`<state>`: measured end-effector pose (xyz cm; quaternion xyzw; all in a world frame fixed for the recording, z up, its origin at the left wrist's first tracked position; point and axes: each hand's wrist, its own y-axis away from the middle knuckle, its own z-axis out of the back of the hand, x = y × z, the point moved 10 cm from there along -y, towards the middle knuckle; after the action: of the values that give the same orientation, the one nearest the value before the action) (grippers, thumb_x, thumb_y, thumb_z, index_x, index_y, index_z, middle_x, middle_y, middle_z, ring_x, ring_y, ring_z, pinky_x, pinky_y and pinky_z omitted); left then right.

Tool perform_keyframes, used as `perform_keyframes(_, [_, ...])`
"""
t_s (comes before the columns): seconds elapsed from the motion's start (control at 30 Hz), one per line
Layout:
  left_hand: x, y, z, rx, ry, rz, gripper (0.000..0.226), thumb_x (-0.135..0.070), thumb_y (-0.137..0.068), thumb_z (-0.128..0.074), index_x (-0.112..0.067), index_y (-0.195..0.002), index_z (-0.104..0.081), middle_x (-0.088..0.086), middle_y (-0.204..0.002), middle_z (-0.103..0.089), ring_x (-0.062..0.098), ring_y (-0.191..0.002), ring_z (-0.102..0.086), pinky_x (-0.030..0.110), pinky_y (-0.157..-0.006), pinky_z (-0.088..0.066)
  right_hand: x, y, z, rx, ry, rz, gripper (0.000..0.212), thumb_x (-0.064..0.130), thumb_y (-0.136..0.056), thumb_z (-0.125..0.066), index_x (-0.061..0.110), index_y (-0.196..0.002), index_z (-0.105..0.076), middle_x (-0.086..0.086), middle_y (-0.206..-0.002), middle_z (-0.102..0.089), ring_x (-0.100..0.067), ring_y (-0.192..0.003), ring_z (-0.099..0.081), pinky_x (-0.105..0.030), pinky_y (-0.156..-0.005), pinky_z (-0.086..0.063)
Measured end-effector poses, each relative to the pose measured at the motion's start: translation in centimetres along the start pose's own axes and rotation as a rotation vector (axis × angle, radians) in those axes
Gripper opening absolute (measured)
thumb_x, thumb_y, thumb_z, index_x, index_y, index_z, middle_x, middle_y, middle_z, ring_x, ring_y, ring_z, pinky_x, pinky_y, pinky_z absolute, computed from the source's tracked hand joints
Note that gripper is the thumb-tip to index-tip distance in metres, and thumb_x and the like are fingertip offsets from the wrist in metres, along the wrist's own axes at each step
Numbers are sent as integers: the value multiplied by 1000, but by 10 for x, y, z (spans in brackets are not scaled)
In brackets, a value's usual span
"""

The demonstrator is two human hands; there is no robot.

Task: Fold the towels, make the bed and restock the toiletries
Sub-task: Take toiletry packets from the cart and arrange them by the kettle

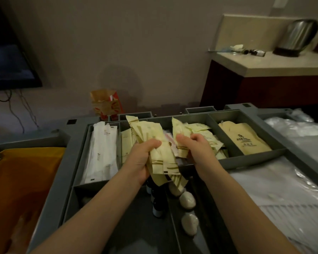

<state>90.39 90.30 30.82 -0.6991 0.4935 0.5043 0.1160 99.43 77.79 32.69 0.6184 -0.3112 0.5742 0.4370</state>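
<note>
We see a thick bundle of pale yellow sachets (pixel 162 163) gripped in the left hand (pixel 142 159), fingers curled round it, above the grey divided tray (pixel 246 160). The right hand (pixel 197 150) pinches a smaller sheaf of sachets (pixel 180 136) over the middle compartment, where more lie loose. Beside them we find long white packets (pixel 101 149) in the left compartment and tan packets (pixel 246 137) in the right. Nearer us stand small dark bottles (pixel 156 208) and white wrapped lumps (pixel 187 200). An orange bag (pixel 26 171) hangs at the left; a kettle (pixel 298 36) stands on the counter (pixel 264 66).
</note>
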Motion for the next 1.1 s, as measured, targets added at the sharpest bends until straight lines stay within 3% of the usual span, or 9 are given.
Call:
perform_keyframes(0.1, [7, -6, -13, 26, 13, 16, 25, 2, -87, -52, -1, -109, -62, 17, -94, -69, 25, -77, -69, 33, -56, -56, -4, -8, 14, 46, -146, -18, 36, 23, -74, -77, 15, -92, -47, -14, -99, -55, -28, -88, -57, -44, -69, -50])
perform_keyframes(0.2, [15, -9, -27, 72, 36, 26, 23, 4, -86, -51, -1, -106, -63, 19, -98, -70, 26, -80, -71, 36, -60, -59, 0, -9, 23, 86, -132, 41, 31, 10, -79, -73, 18, -81, -43, -8, -88, -62, -25, -80, -61, -32, -58, -48])
perform_keyframes(0.3, [21, -11, -36, 103, 26, 27, 22, 4, -87, -49, 1, -104, -62, 19, -93, -72, 26, -81, -71, 38, -65, -60, 6, -6, 28, 120, -142, 89, 13, 12, -85, -66, 13, -81, -54, -1, -77, -71, -21, -79, -66, -35, -70, -55])
perform_keyframes(0.4, [20, -12, -39, 104, 53, 7, 21, 4, -88, -48, 0, -105, -60, 14, -82, -73, 23, -74, -72, 36, -59, -59, 6, -11, 45, 56, -135, 99, 5, 11, -87, -65, 14, -83, -64, -10, -106, -68, -30, -99, -65, -45, -84, -56])
perform_keyframes(0.5, [18, -12, -44, 102, 69, -23, 23, 5, -89, -46, -1, -108, -58, 13, -77, -73, 21, -69, -72, 34, -54, -58, 10, -17, 57, 24, -4, 153, 25, 3, -88, -59, 27, -87, -65, -2, -111, -64, -26, -102, -62, -43, -85, -56])
perform_keyframes(0.6, [19, -14, -46, 79, 81, -35, 29, 4, -89, -47, 3, -116, -56, 14, -78, -73, 21, -70, -72, 32, -53, -56, 15, -24, 66, 17, 133, 198, 38, 4, -91, -56, 40, -99, -66, 13, -110, -61, -15, -102, -61, -37, -85, -56])
perform_keyframes(0.73, [23, -15, -43, 36, 101, -40, 35, 2, -88, -48, 2, -122, -53, 16, -86, -73, 23, -76, -72, 35, -57, -57, 18, -51, 79, -16, 131, 166, 43, 14, -94, -56, 31, -134, -51, 4, -124, -56, -12, -100, -61, -26, -76, -56])
perform_keyframes(0.87, [25, -14, -33, -36, 121, -45, 35, -1, -86, -54, -1, -121, -55, 20, -102, -70, 28, -85, -70, 40, -63, -57, 39, -63, 75, -114, 679, 303, 52, 35, -96, -52, 25, -145, -36, -1, -153, -28, -20, -139, -30, -37, -109, -34])
perform_keyframes(1.1, [21, -2, -26, -95, 132, -105, 31, -2, -86, -58, -3, -117, -60, 21, -105, -69, 33, -89, -69, 43, -67, -59, 12, -5, -9, 459, 425, 209, 47, 40, -83, -68, 28, -127, -55, 18, -95, -62, 3, -78, -60, -11, -59, -47])
